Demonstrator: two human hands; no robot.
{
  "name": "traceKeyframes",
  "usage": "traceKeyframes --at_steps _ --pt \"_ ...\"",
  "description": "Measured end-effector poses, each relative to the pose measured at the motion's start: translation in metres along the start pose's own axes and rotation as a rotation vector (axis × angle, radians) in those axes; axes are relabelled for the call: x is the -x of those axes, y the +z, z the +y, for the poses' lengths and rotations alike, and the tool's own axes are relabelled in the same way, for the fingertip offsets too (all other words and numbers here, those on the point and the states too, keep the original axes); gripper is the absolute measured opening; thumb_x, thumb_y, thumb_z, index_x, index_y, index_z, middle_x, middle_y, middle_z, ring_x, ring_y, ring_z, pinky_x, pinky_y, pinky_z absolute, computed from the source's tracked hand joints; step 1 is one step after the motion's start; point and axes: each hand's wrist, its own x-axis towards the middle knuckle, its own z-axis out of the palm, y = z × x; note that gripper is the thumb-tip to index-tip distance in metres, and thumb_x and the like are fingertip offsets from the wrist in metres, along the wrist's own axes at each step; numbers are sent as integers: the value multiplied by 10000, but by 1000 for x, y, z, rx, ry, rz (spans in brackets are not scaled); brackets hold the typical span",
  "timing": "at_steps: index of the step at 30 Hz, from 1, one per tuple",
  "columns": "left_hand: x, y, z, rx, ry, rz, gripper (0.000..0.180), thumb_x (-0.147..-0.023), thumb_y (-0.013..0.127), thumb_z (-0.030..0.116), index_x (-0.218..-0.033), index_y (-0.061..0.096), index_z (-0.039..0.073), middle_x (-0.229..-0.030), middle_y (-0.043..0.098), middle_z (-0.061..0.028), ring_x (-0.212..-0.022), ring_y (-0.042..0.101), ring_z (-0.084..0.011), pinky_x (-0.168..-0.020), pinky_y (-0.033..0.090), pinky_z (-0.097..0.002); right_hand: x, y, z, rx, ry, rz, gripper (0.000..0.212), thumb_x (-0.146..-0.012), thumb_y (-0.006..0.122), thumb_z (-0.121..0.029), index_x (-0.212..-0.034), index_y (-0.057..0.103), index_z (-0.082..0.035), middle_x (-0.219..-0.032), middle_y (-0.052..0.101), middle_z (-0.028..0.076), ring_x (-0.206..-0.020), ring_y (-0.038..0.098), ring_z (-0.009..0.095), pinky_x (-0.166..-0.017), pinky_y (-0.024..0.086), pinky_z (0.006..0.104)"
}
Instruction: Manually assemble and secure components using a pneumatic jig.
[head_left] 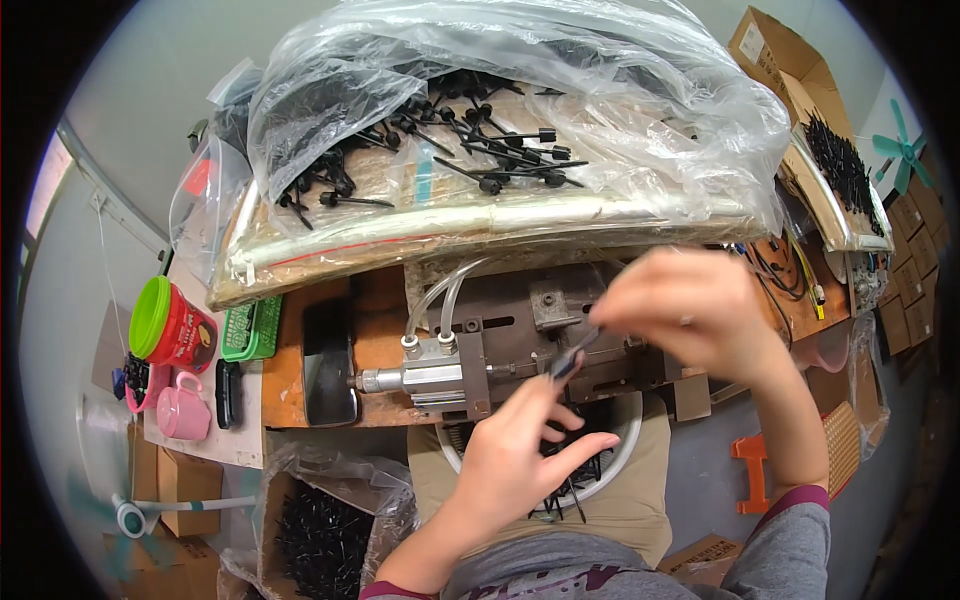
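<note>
In the head view, a small black part (568, 364) is over the metal machine (473, 365), between the two hands. The left hand (520, 445) is at the machine's near side, its thumb standing apart; the right hand (690, 310) is over the machine's right side, fingertips close together — I cannot tell if either grip pinches the part. Beyond the machine, black stemmed pieces (505, 150) lie on plastic sheeting (650, 170).
</note>
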Motion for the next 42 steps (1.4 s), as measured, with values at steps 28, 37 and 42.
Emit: traceKeyframes --at_steps 28,37,42 --pt "5 20 -36 -752 333 40 243 -728 788 93 -949 722 15 -1269 666 -172 -605 666 -182 -594 530 -271 -119 7 93 433 494 -314 342 -675 785 -153 -919 668 57 -819 692 169 -771 668 300 -742 533 386" --pt "4 16 -31 -723 324 11 274 -748 804 133 -991 725 33 -1258 674 -159 -617 676 -192 -594 539 -263 -85 -35 96 -180 718 168 373 -768 848 -245 -1025 726 -4 -816 657 13 -691 561 57 -637 442 211" --pt "-9 1 -9 -227 296 218 379 -738 849 79 -1092 719 39 -1224 688 -171 -693 703 -166 -645 571 -259 -59 -22 50 -470 564 337 267 -803 820 -175 -993 739 -5 -839 701 23 -706 602 76 -680 476 228"
